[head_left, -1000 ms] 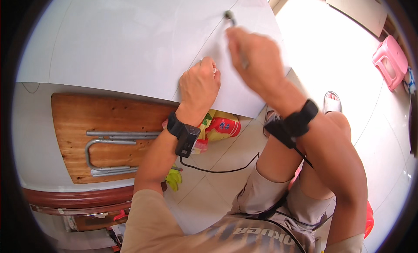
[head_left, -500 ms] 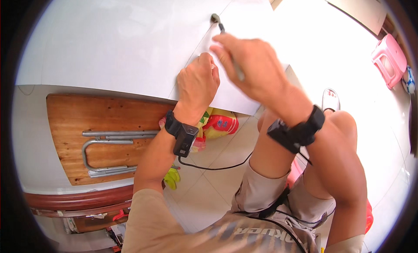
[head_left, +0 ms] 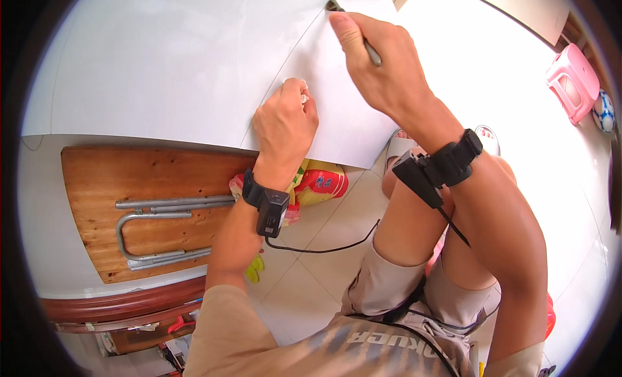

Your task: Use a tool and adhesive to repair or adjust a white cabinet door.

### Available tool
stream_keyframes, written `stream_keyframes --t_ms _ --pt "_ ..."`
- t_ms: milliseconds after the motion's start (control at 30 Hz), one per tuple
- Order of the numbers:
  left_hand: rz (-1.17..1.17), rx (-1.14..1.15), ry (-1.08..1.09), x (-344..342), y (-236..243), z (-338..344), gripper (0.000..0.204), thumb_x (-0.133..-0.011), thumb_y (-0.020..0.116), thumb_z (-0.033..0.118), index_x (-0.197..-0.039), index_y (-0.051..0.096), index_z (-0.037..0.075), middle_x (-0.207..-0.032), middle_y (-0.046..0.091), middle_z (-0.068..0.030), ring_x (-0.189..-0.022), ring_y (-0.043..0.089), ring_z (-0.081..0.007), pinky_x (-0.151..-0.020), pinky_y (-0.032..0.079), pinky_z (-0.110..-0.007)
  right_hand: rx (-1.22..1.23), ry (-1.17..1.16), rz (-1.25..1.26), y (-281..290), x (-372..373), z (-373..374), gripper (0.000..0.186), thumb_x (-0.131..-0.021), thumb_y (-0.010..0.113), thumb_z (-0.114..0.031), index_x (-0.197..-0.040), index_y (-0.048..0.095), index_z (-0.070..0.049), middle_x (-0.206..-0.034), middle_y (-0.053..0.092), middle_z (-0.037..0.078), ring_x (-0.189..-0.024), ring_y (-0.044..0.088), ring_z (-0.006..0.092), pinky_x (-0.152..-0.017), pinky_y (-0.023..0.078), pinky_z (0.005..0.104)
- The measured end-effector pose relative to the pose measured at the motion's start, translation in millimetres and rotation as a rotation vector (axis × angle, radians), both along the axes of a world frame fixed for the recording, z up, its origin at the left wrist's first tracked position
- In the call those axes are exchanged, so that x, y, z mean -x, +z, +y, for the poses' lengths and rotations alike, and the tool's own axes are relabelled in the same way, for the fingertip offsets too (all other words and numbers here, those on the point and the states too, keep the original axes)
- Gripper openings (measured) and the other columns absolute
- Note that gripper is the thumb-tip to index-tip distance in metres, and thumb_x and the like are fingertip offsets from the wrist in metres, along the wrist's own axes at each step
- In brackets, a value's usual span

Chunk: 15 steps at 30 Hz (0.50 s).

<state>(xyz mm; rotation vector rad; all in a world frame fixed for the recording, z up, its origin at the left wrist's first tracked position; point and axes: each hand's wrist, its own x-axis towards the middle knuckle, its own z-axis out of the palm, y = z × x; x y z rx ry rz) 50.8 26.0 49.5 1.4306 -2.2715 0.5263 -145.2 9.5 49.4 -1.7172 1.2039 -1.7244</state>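
Note:
My right hand [head_left: 387,66] is closed around a thin grey handle. At its far end, the small tool's dark, rounded head [head_left: 334,5] meets or hovers just over the white panel [head_left: 162,59]; its exact kind is unclear. My left hand [head_left: 285,117] rests at the panel, nearer to me, closed on a crumpled white tissue-like wad [head_left: 304,97] that shows only in part between the fingers. A thin dark seam [head_left: 280,73] runs across the panel between both hands. Both wrists wear black strapped devices.
Below the panel's edge lean a wooden board [head_left: 91,202] with folded metal legs [head_left: 155,255] and a red-yellow bag [head_left: 321,184]. A black cable [head_left: 317,250] trails from my left wrist. At the right are a pink stool [head_left: 575,82] and a blue-white ball [head_left: 604,111].
My right hand has moved up and away with the tool, its head sliding farther along the seam. My left hand has shifted slightly left, still closed; the white wad now shows more.

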Motion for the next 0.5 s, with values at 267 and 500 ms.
stream_keyframes --t_ms 267,500 --pt "0.287 -0.199 0.044 -9.6 -16.7 33.4 0.010 -0.090 0.070 0.011 -0.088 0.065 0.002 -0.068 0.064 -0.0190 -0.060 0.065 -0.0373 -0.055 0.049 -0.043 0.204 0.215 0.046 1.0 -15.2 29.8 0.028 -0.100 0.059 -0.023 -0.077 0.062 -0.007 -0.062 0.062 0.017 -0.061 0.061 0.0418 -0.056 0.048 0.0478" --pt "0.568 -0.352 0.167 -23.0 -108.2 100.0 0.013 -0.089 0.074 0.010 -0.095 0.069 -0.001 -0.072 0.069 -0.0146 -0.063 0.069 -0.0241 -0.060 0.053 -0.035 -0.012 0.136 0.121 4.9 -33.1 35.8 0.023 -0.099 0.063 -0.021 -0.110 0.064 0.000 -0.072 0.065 0.023 -0.069 0.066 0.0426 -0.062 0.052 0.0495"
